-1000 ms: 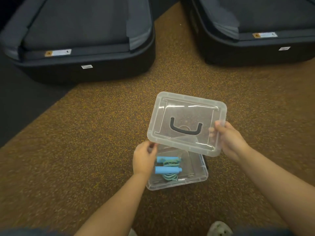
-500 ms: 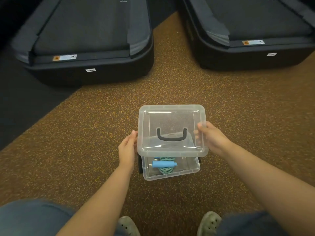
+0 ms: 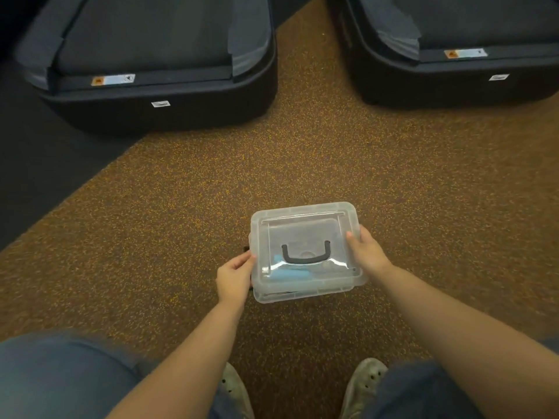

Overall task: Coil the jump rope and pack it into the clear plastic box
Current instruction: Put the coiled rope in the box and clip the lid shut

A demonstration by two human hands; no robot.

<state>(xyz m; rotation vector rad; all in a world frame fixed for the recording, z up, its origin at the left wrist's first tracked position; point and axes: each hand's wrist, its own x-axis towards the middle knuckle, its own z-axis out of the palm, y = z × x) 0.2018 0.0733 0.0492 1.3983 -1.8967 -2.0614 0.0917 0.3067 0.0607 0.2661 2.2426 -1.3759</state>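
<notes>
Left hand (image 3: 234, 278): grasps the left edge of the lid (image 3: 302, 228), fingers curled against its side; the forearm reaches in from the bottom left.
Right hand (image 3: 367, 255): grasps the lid's right edge, thumb lying on top and the fingers wrapped down round the side; the forearm comes in from the bottom right.
Hands: two, both bare, one on each short side of the lid, level with each other.
Lid count: one, clear, lying flat over the box with one dark carry handle (image 3: 305, 256) folded down on top.
Clear plastic box (image 3: 302, 294): one, standing on the floor (image 3: 302, 161) between the hands; its front rim shows just under the lid's near edge, and I cannot tell whether the lid is snapped shut.
Jump rope (image 3: 290, 273): one, inside the box, seen through the lid as light-blue shapes under the near-left part; too blurred to count its grips.
Dark machines: two, the left machine (image 3: 157, 116) and the right machine (image 3: 438, 86), standing well beyond the box with a strip of speckled brown floor between them.
Shoes: two, pale and perforated, the left shoe (image 3: 236, 391) and the right shoe (image 3: 363, 385), at the bottom edge near the box.
</notes>
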